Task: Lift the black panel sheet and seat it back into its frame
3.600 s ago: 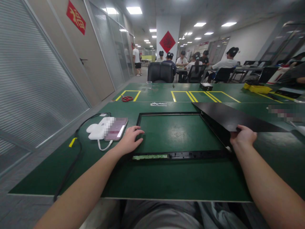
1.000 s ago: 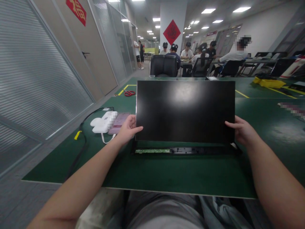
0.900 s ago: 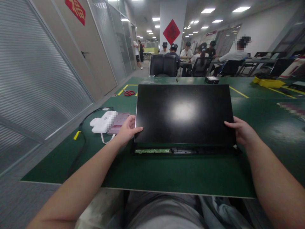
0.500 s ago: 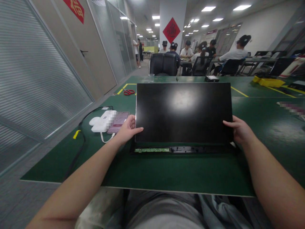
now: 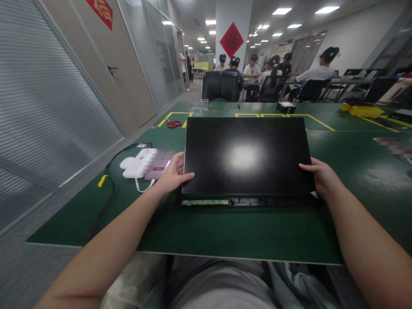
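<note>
The fingers of both hands grip the black panel (image 5: 225, 176) by its sides: the left hand (image 5: 171, 175) has its thumb on the face and its other fingers at the left edge, and the right hand (image 5: 324, 177) has its thumb over the right edge, the other fingers mostly hidden. Between the hands, the panel leans with its far edge raised, a glare on its face. Just below the fingers, its near edge lies over a black frame (image 5: 270, 201); whether they touch I cannot tell. The panel hides most of the frame, leaving a near strip with a green board (image 5: 205, 202) below the left fingers.

Just left of the left fingers lie a phone (image 5: 160, 165) and a white device (image 5: 137, 166), crowding that side; a white cable (image 5: 137, 185) bends below them. Further left runs a black cable (image 5: 112, 189) with a yellow tag (image 5: 102, 181).

Beyond the fingers are red scissors (image 5: 174, 124), a clear cup (image 5: 204, 104), yellow tape (image 5: 318, 121) and a black box (image 5: 286, 107).

For writing, far beyond the left fingers, a red sign (image 5: 102, 13) bears a gold character cut by the top edge; a red diamond (image 5: 231, 40) straight ahead has dark marks too blurred to read.
</note>
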`<state>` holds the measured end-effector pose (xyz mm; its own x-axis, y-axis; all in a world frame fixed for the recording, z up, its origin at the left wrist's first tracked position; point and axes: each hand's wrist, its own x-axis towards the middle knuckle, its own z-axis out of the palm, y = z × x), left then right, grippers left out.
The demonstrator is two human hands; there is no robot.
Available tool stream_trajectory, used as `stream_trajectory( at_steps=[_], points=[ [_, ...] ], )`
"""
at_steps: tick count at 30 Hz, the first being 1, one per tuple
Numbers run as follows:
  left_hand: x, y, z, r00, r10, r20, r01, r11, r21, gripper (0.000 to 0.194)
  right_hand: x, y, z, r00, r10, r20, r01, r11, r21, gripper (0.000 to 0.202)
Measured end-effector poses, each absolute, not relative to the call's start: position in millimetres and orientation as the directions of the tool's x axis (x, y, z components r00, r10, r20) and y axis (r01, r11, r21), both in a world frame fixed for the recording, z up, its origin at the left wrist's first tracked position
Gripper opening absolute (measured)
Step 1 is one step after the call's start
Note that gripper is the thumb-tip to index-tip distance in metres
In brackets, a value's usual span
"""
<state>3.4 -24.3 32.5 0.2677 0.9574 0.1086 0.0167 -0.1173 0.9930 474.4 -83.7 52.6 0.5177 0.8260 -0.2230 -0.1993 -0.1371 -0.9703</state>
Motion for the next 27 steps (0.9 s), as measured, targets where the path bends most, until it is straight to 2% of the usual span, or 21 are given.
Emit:
stream_trajectory(
  at_steps=[9,27],
  points=[
    [5.5,-25.4,36.1,0.266,0.955,0.135,0.098,-0.166,0.981,0.077,476.6,-84.1,48.8,0.485,0.845,-0.226,-0.155,-0.171,-0.973,0.035],
    [4.6,-25.2,37.8,0.292,0.952,0.088,0.153,-0.137,0.979,0.075,474.2,-85.0,50.0,0.465,0.854,-0.233,-0.124,-0.198,-0.972,0.032]
  ],
)
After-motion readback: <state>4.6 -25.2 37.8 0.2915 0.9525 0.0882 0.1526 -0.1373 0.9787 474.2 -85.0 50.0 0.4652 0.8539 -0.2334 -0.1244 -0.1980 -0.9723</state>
